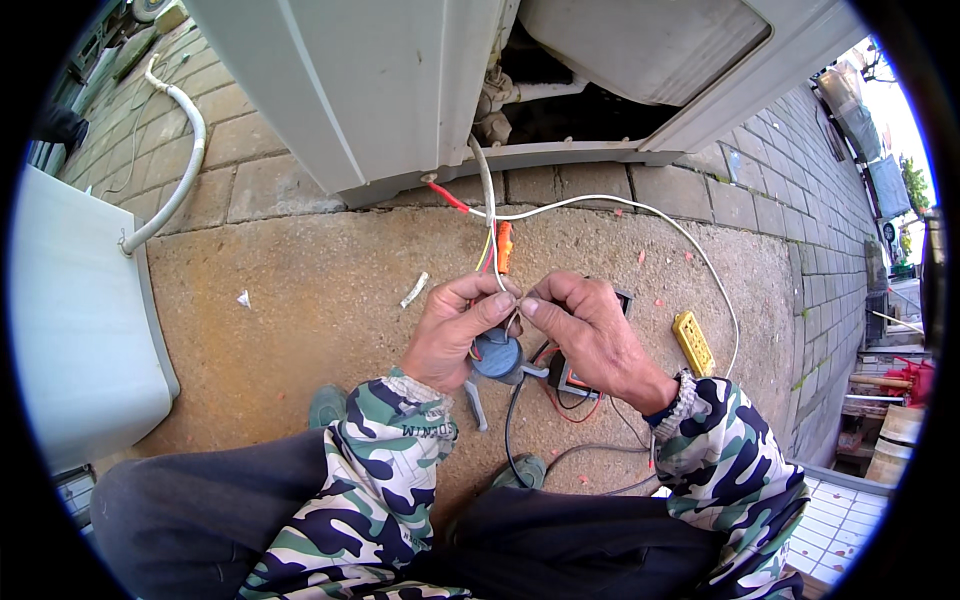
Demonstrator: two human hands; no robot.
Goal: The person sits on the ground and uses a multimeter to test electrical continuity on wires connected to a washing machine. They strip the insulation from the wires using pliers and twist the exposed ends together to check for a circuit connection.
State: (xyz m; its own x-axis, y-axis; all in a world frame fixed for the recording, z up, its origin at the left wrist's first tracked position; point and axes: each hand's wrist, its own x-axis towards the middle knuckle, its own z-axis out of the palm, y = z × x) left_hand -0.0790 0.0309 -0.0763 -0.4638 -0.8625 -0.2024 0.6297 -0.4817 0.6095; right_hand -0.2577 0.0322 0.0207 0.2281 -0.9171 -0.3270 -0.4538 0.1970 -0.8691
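Note:
In the middle, my left hand (455, 330) and my right hand (590, 330) meet with thumbs and forefingers pinched on a thin white wire (497, 262). It is one of several thin coloured wires coming out of a grey cable (484, 175) that hangs from the machine's opening. Just below the fingers is a round blue-grey part (497, 358) with wires at its top; I cannot make out its kind. Behind the hands lies an orange-handled tool (504, 248). A dark device with red and black leads (575, 383) is partly hidden by my right hand.
A light grey machine cabinet (380, 80) with an open lower side stands ahead. On the concrete lie a short white tube piece (414, 289), a yellow power strip (693, 343) and a looping white cord (690, 235). At left, a white casing (85, 310) has a pale hose (190, 150).

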